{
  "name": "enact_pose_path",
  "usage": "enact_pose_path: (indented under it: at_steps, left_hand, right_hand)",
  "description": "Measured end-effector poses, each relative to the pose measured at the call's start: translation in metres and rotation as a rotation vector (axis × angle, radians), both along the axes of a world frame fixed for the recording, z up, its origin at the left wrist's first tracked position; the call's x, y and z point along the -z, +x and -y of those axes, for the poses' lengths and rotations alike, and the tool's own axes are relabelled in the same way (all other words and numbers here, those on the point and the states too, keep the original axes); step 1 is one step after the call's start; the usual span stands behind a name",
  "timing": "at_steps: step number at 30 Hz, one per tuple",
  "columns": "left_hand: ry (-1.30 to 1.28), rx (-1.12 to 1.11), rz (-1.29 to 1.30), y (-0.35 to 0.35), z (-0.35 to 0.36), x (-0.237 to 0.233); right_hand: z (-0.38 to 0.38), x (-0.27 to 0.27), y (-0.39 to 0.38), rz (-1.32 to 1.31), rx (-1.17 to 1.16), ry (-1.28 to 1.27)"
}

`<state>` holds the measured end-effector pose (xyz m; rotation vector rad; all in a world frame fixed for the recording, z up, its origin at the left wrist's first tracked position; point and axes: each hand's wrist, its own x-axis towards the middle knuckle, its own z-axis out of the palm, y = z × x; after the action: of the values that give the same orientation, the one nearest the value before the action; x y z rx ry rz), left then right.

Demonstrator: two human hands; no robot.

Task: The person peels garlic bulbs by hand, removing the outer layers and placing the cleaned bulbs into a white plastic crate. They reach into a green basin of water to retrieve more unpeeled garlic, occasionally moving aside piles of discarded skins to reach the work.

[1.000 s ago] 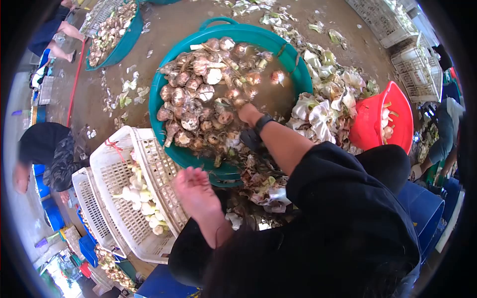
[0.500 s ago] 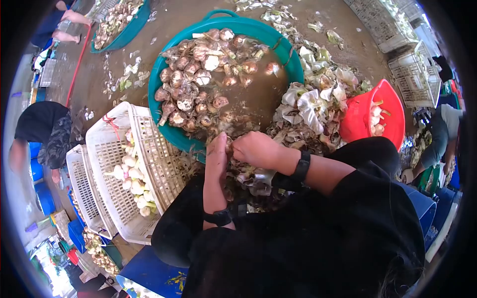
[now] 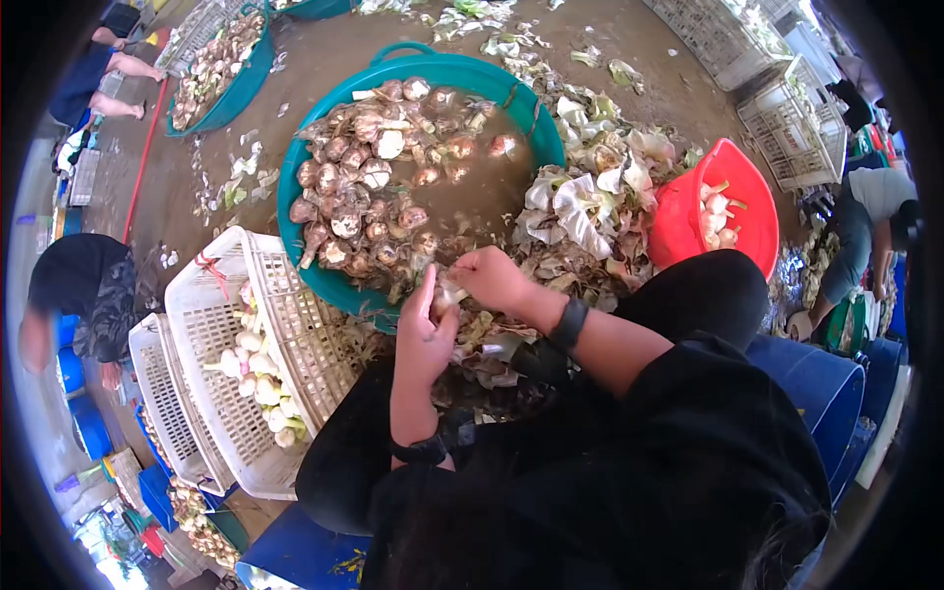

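Note:
Near the front rim of a teal tub (image 3: 292, 258) of muddy water, my left hand (image 3: 423, 339) holds a pale garlic bulb (image 3: 448, 296) between thumb and fingers. My right hand (image 3: 490, 281) is closed in a pinch at the bulb's upper right side; what its fingertips grip is too small to make out. Brown, unpeeled bulbs (image 3: 344, 182) are heaped in the left part of the tub. Peeled skins (image 3: 590, 211) lie piled to its right. Beyond them, a red basin (image 3: 678, 211) holds several clean bulbs (image 3: 718, 211).
White crates (image 3: 202, 295) stand at the left, one with peeled bulbs. Another teal tub (image 3: 231, 106) is at the upper left, more crates (image 3: 787, 123) at the upper right. Co-workers bend down at left (image 3: 84, 285) and right (image 3: 851, 236). Blue containers (image 3: 806, 383) are beside me.
My hands have parted slightly and the pale bulb now shows between them. My left hand has opened out more around it. The whole view has shifted a little.

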<state>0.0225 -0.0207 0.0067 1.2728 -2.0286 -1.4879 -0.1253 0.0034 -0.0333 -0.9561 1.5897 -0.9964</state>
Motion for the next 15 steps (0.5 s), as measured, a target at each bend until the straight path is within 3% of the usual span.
enact_pose_path:
  at_steps: [1, 3, 5, 7, 10, 11, 13, 14, 15]
  left_hand:
    - [-0.211, 0.005, -0.026, -0.003, -0.005, 0.0]
    - [-0.212, -0.019, -0.027, -0.008, -0.003, -0.003]
    - [-0.858, 0.17, 0.291, -0.008, 0.0, 0.004]
    - [-0.843, 0.098, 0.198, -0.013, -0.003, 0.009]
    - [-0.243, -0.374, -0.203, -0.015, -0.002, 0.03]
    - [-0.245, -0.38, -0.201, -0.014, -0.004, 0.034]
    - [0.596, -0.845, -0.829, -0.009, -0.003, 0.039]
    - [0.801, -1.082, -0.756, 0.004, 0.005, 0.055]
    - [0.799, -1.087, -0.756, 0.002, 0.005, 0.042]
  right_hand:
    - [0.003, 0.003, -0.002, 0.287, 0.086, 0.35]
    - [0.003, -0.001, -0.005, 0.29, 0.079, 0.354]
    - [0.001, -0.007, -0.003, 0.584, 0.213, 0.376]
    - [0.0, -0.011, -0.003, 0.683, 0.197, 0.305]
    - [-0.001, -0.006, 0.003, 0.92, 0.225, 0.124]
    - [-0.003, -0.004, 0.007, 1.06, 0.264, 0.019]
    - [-0.015, -0.024, 0.009, 0.922, 0.221, -0.018]
    - [-0.024, -0.023, 0.006, 0.536, -0.037, -0.186]
    - [-0.033, -0.023, 0.005, 0.139, -0.287, -0.342]
